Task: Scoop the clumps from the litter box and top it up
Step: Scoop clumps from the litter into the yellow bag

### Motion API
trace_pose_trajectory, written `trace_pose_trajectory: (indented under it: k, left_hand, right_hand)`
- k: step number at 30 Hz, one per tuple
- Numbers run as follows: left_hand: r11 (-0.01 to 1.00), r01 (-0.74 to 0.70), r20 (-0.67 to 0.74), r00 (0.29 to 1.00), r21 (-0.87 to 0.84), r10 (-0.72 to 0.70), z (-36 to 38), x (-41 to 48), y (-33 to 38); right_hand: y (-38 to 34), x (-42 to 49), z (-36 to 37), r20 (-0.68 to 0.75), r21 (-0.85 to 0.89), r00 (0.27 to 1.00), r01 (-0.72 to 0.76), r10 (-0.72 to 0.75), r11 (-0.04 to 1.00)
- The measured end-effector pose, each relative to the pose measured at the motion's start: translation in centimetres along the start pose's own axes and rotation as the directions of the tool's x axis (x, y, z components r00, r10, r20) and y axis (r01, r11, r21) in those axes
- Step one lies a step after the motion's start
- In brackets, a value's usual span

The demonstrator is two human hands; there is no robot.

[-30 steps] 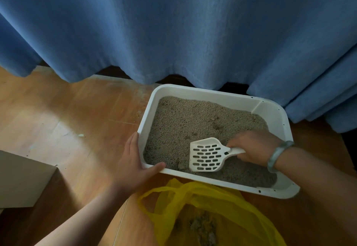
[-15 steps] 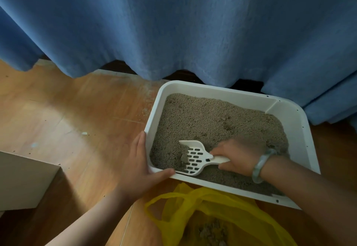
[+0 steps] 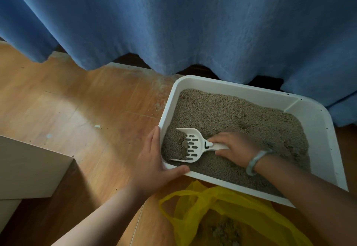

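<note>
Firmly, the right hand (image 3: 234, 149) curls its fingers round the handle of the white scoop (image 3: 190, 145), with the index finger laid along the top toward the slotted head. The scoop lies in the near left corner of the box (image 3: 231, 86), its head dug into the litter (image 3: 241, 114) and half loaded with grains. A pale bracelet (image 3: 256, 161) sits on that wrist. The left hand (image 3: 154, 160) is spread flat against the same corner from outside. Its straight fingers press the left wall, and its thumb stretches along the near rim.

The white box sits on a wooden floor (image 3: 87, 101), and the surface of its grey-brown litter is uneven. An open yellow bag (image 3: 241, 203) lies by the near rim with clumps (image 3: 224, 230) inside. A blue curtain (image 3: 173, 23) hangs across the far side, its hem reaching the box's far rim. A pale cabinet (image 3: 29, 164) stands at the left, apart from the box.
</note>
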State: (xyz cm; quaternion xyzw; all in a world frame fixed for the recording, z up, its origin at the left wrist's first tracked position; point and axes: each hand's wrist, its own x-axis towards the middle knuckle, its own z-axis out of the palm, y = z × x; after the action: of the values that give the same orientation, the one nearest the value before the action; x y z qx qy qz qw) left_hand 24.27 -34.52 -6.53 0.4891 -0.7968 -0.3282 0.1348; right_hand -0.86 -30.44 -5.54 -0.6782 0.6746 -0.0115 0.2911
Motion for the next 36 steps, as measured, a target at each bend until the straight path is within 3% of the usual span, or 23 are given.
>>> trace_pose_trajectory:
  k: [5, 15, 28, 36]
  left_hand:
    - [0.999, -0.001, -0.008, 1.0, 0.035, 0.001, 0.1, 0.0, -0.1]
    - [0.999, 0.029, -0.037, 0.999, 0.042, -0.028, 0.4, -0.5, 0.2]
    - [0.965, 0.107, -0.048, 0.994, 0.241, -0.099, 0.1, -1.2, 1.8]
    - [0.965, 0.125, -0.04, 0.992, 0.232, -0.119, 0.0, -1.5, 2.8]
  right_hand:
    - [0.5, -0.4, 2.0, -0.087, 0.156, 0.995, -0.031, 0.045, 0.987]
    - [1.7, -2.4, 1.7, -0.119, 0.251, 0.989, -0.058, 0.09, 0.966]
    - [2.6, -6.7, -0.8, -0.203, 0.131, 0.966, -0.135, 0.16, 0.982]
    - [2.8, -9.3, -1.4, -0.089, 0.219, 0.965, -0.224, 0.248, 0.95]
